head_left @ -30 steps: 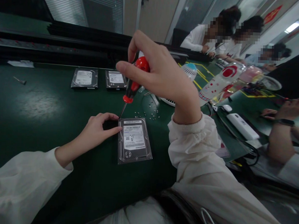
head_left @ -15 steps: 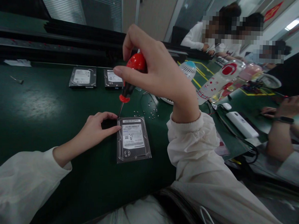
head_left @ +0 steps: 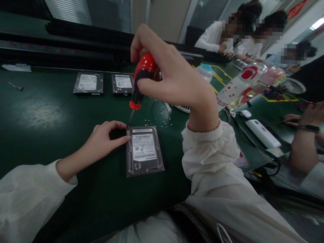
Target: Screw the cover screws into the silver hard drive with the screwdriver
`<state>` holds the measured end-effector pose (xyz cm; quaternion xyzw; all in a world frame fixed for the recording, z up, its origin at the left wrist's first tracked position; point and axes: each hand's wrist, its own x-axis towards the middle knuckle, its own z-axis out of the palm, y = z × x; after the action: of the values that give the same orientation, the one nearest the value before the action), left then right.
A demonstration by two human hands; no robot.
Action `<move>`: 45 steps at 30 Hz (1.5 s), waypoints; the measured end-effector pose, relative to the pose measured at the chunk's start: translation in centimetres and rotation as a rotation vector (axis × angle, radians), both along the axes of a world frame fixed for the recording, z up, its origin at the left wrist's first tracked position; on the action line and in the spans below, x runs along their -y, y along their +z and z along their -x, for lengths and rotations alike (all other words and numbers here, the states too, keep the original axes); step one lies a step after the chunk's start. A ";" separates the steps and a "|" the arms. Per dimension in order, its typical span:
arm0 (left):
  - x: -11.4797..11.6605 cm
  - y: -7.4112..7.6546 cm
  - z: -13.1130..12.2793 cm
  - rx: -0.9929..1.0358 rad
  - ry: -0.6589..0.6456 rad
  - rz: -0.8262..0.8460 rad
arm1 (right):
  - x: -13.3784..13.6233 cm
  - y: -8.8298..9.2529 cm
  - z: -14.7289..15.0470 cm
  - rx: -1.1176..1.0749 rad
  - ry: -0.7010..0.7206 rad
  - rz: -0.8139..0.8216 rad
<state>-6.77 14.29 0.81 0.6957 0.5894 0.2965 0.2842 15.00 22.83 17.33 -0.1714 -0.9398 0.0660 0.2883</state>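
A hard drive [head_left: 144,152] with a white label lies flat on the green bench in front of me. My right hand [head_left: 172,75] is closed round a red and black screwdriver [head_left: 139,85], held nearly upright with its tip at the drive's far left corner. My left hand [head_left: 104,138] rests on the bench to the drive's left. Its thumb and forefinger are curled against the drive's left edge near that corner, steadying it.
Two more hard drives [head_left: 89,83] [head_left: 122,83] lie further back. Several small screws [head_left: 159,120] are scattered beyond the drive. A white fan [head_left: 204,74], a bottle [head_left: 237,89] and a white device [head_left: 262,133] sit to the right. Another person's arm [head_left: 306,142] rests at the right; other people sit behind.
My right hand's fingers have shifted round the screwdriver's handle, which has turned slightly. The tip stays at the same corner and my left hand has not moved.
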 end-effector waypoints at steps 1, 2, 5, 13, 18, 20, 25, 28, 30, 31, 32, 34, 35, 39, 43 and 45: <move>0.0 0.0 0.0 -0.001 0.001 -0.002 | 0.1 0.0 0.0 0.002 0.008 0.018; 0.0 0.0 0.0 -0.002 0.002 -0.004 | 0.2 0.1 0.0 -0.011 0.002 0.034; -0.1 0.0 0.0 0.005 -0.001 -0.002 | 0.2 0.1 0.0 -0.040 -0.057 0.035; -0.1 -0.2 0.1 0.002 0.000 0.005 | 0.2 0.0 0.2 -0.057 -0.017 0.066; -0.1 -0.1 0.0 0.016 0.003 0.005 | 0.0 0.1 0.2 -0.028 -0.098 0.002; 0.0 -0.1 -0.1 0.010 0.005 0.006 | 0.1 0.2 0.0 -0.031 -0.057 0.022; -0.1 -0.1 0.0 0.000 0.002 -0.005 | 0.0 0.2 -0.1 -0.033 -0.116 0.020; -0.1 -0.1 0.0 -0.005 0.003 0.006 | -0.1 0.2 -0.2 -0.010 -0.109 -0.021; -0.1 -0.1 0.0 -0.007 0.004 0.012 | 0.0 0.4 -0.4 -0.005 -0.040 0.037; -0.1 -0.1 0.0 -0.006 0.004 0.012 | 0.1 0.4 -0.4 -0.003 -0.014 0.084; -0.1 0.0 0.0 -0.003 0.005 0.010 | 0.1 0.5 -0.4 -0.010 0.000 0.116; -0.1 0.0 -0.1 0.001 0.009 0.011 | 0.0 0.3 -0.4 -0.028 -0.027 0.101; -0.1 0.1 -0.1 0.002 0.009 0.012 | -0.1 0.2 -0.3 -0.039 -0.058 0.059; 0.0 0.4 -0.2 0.002 0.005 0.021 | -0.8 -0.2 -0.1 -0.018 -0.133 -0.100; 0.0 0.3 -0.3 -0.015 0.024 0.029 | -0.5 0.5 -0.7 -0.003 0.002 0.046; 0.0 0.2 -0.2 -0.011 0.028 0.032 | -0.2 0.8 -0.9 0.041 0.002 0.072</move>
<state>-6.53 14.31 1.02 0.6844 0.6053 0.2870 0.2879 15.95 23.07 18.08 -0.1819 -0.9426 0.0964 0.2627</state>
